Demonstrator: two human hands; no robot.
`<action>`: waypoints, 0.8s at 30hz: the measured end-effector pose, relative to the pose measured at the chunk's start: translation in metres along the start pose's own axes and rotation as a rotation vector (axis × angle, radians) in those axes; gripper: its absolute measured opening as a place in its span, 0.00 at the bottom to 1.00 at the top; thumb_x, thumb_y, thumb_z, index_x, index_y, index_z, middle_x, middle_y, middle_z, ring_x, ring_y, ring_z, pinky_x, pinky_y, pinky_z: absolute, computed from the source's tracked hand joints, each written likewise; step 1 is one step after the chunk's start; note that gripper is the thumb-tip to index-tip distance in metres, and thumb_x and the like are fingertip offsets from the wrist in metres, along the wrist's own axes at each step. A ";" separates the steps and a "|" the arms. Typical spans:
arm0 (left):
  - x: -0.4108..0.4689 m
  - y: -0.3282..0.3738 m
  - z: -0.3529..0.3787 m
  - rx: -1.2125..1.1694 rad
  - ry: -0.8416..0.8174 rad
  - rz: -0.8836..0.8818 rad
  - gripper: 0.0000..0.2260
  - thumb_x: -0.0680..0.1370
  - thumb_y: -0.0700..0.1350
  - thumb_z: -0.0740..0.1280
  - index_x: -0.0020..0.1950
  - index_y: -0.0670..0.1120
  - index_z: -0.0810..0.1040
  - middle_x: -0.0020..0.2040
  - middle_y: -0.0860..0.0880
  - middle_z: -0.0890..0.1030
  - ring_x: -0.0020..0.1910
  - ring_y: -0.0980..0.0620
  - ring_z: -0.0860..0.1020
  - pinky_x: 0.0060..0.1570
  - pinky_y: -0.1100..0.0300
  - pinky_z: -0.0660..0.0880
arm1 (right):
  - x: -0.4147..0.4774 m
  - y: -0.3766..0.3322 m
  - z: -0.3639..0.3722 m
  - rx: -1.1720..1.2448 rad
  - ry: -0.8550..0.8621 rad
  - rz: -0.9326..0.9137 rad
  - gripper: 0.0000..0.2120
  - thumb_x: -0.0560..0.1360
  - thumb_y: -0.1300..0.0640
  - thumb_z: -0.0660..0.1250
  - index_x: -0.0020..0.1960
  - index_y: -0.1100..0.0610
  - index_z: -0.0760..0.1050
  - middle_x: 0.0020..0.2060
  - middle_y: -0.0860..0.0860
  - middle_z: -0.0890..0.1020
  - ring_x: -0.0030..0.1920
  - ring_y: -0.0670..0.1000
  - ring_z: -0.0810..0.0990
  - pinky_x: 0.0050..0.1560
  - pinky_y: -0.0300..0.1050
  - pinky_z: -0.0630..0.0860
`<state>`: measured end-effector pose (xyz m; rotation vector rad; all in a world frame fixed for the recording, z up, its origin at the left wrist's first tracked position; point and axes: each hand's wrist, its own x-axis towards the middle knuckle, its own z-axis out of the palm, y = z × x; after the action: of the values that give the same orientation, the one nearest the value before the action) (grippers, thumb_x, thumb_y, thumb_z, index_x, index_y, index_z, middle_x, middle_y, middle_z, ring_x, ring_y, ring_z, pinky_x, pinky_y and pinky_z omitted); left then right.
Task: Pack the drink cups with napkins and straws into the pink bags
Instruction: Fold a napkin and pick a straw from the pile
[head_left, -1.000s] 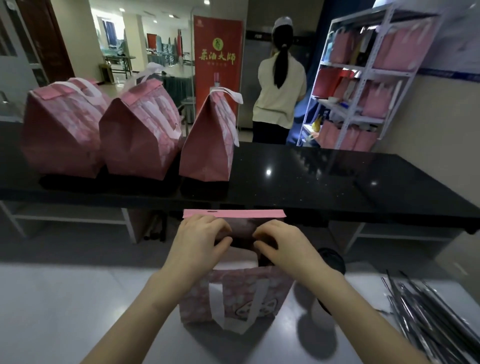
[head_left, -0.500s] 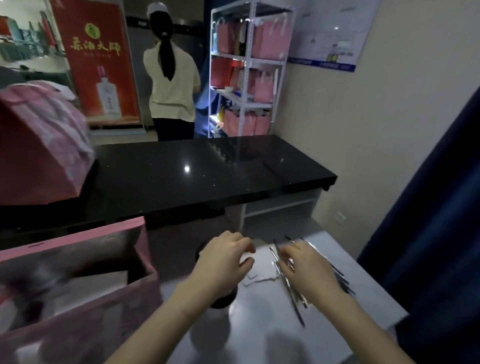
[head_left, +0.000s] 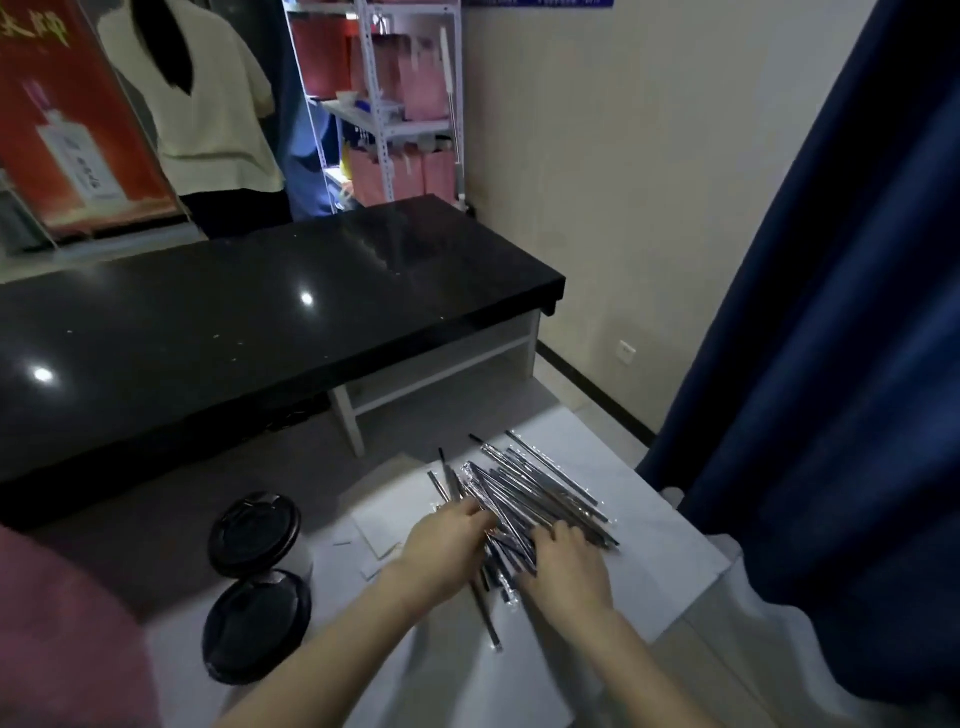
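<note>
White tabletop (head_left: 649, 577) carries the whole step, so we work low and close to it. Our left hand (head_left: 447, 540) curls fingers and thumb onto the near end of the wrapped straws (head_left: 540, 488) and pinches at the pile; we cannot tell how many it grips. Our right hand (head_left: 566, 566) lies on the pile just beside it, fingers loosely extended and pressing down, and grips nothing that we can see.

The step in hand appears to be separating straws for the next bag. We recommend the following:

1. We use the right hand as a hold-down only.
2. We draw the pinched straws out lengthwise, toward the body, not sideways. The film wrappers look slick, and a sideways pull is likely to fan the pile toward the table edge.
3. We check the count before lifting; one straw per cup is the probable need.

The napkins (head_left: 379, 525) lie partly under the left side of the pile. We lift them after the straws, so the pile does not shift.

Two lidded cups, the far cup (head_left: 254, 527) and the near cup (head_left: 257, 623), stand upright to the left, touching or nearly so. The left forearm passes near the near cup, so we keep the elbow high.

The pink bag (head_left: 62, 649) shows only as a blurred edge at lower left.
</note>
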<state>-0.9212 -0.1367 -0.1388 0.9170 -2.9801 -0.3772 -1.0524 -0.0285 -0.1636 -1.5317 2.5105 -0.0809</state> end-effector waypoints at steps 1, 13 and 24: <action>0.005 0.001 0.005 0.004 0.003 -0.001 0.15 0.76 0.44 0.64 0.63 0.50 0.74 0.58 0.49 0.75 0.57 0.47 0.75 0.50 0.54 0.74 | 0.003 0.001 0.004 -0.001 0.020 0.000 0.22 0.76 0.46 0.65 0.66 0.54 0.69 0.62 0.53 0.73 0.62 0.55 0.71 0.59 0.48 0.70; 0.047 0.016 0.020 0.109 0.074 0.026 0.11 0.76 0.47 0.65 0.57 0.50 0.77 0.52 0.47 0.75 0.54 0.43 0.74 0.49 0.53 0.71 | 0.009 0.028 0.005 0.419 0.128 0.062 0.06 0.76 0.54 0.64 0.52 0.51 0.78 0.51 0.49 0.76 0.50 0.52 0.78 0.47 0.45 0.72; 0.044 0.013 -0.012 0.069 0.160 0.304 0.05 0.75 0.49 0.69 0.47 0.50 0.76 0.43 0.54 0.79 0.47 0.50 0.79 0.66 0.51 0.66 | 0.000 0.062 -0.032 0.555 0.213 -0.136 0.04 0.74 0.62 0.69 0.49 0.57 0.80 0.44 0.47 0.77 0.48 0.50 0.77 0.51 0.39 0.71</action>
<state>-0.9641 -0.1536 -0.1273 0.4589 -2.9319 -0.1862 -1.1126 -0.0019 -0.1417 -1.5006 2.2414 -0.9191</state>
